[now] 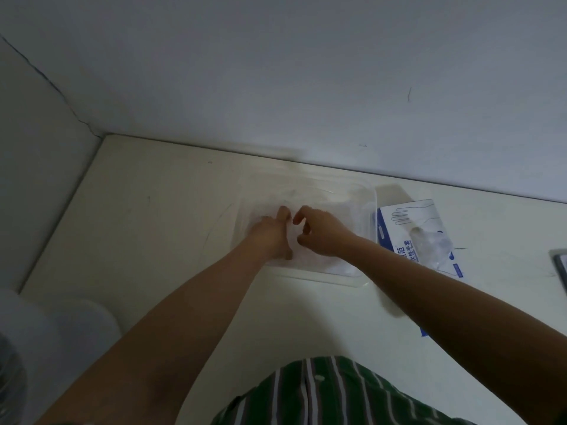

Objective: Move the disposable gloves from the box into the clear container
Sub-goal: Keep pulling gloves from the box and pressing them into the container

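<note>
A clear container (369,207) stands on the white table near the back wall, with a pile of thin clear disposable gloves (325,265) in it. Both my hands are inside it, over the pile. My left hand (270,236) rests palm down on the gloves, fingers pointing away from me. Beside it, my right hand (320,234) hovers with loosely curled fingers; its thumb and forefinger are apart and I see nothing between them. The blue and white glove box (399,222) lies to the right of the container, with clear gloves (432,245) bulging out of its opening.
The white table (147,228) meets the wall at the back and ends at a left edge beside a wall corner. A dark flat object (561,265) is cut off at the right edge. A pale rounded object (46,332) sits low left.
</note>
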Action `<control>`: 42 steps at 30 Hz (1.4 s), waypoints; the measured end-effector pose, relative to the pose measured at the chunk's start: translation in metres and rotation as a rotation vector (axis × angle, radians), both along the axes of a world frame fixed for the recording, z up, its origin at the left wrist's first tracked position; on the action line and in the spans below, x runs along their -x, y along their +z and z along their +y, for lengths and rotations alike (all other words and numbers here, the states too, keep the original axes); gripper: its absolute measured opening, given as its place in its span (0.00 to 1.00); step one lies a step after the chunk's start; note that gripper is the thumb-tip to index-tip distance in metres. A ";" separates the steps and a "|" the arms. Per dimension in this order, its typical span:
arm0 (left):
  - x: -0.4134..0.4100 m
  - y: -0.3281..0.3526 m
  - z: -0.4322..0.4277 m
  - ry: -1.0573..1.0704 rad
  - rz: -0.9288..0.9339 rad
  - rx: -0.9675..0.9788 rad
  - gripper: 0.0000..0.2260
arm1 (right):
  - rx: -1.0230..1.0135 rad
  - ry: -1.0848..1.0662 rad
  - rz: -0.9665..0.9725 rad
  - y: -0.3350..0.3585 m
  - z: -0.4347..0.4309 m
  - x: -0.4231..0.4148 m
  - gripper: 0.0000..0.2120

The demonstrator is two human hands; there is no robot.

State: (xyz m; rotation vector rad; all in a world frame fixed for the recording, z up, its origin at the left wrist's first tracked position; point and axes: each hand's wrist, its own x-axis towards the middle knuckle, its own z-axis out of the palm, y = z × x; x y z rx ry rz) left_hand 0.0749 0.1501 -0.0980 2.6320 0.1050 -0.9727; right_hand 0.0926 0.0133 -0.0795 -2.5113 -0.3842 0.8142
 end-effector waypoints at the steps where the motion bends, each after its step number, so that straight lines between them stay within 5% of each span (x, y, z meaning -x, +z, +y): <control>1: 0.000 0.000 0.000 -0.003 0.014 -0.013 0.41 | 0.088 0.021 0.066 -0.006 -0.001 0.001 0.29; 4: 0.001 -0.003 0.002 0.026 0.063 -0.040 0.50 | 0.326 0.095 0.120 -0.017 -0.007 0.008 0.47; 10: 0.001 0.000 0.000 0.049 0.061 -0.065 0.46 | 0.346 0.142 0.098 -0.013 -0.006 0.010 0.48; 17: 0.014 0.036 -0.017 0.111 -0.528 -0.119 0.13 | -0.103 0.106 -0.230 0.037 -0.022 0.008 0.12; 23: 0.011 0.071 -0.073 0.130 -0.679 0.138 0.06 | -0.240 -0.235 -0.487 0.061 -0.094 -0.001 0.08; 27: 0.017 0.084 -0.126 -0.059 -0.649 0.304 0.06 | -0.030 -0.432 -0.501 0.047 -0.159 0.012 0.14; 31: 0.020 0.074 -0.173 -0.289 -0.495 0.333 0.08 | 0.164 -0.534 -0.251 0.026 -0.201 0.029 0.27; 35: 0.025 0.051 -0.198 -0.456 -0.301 0.195 0.18 | 0.033 -0.444 -0.168 0.018 -0.215 0.042 0.09; 42: 0.024 0.042 -0.212 -0.573 -0.296 0.007 0.19 | -0.406 -0.773 -0.066 0.022 -0.235 0.045 0.07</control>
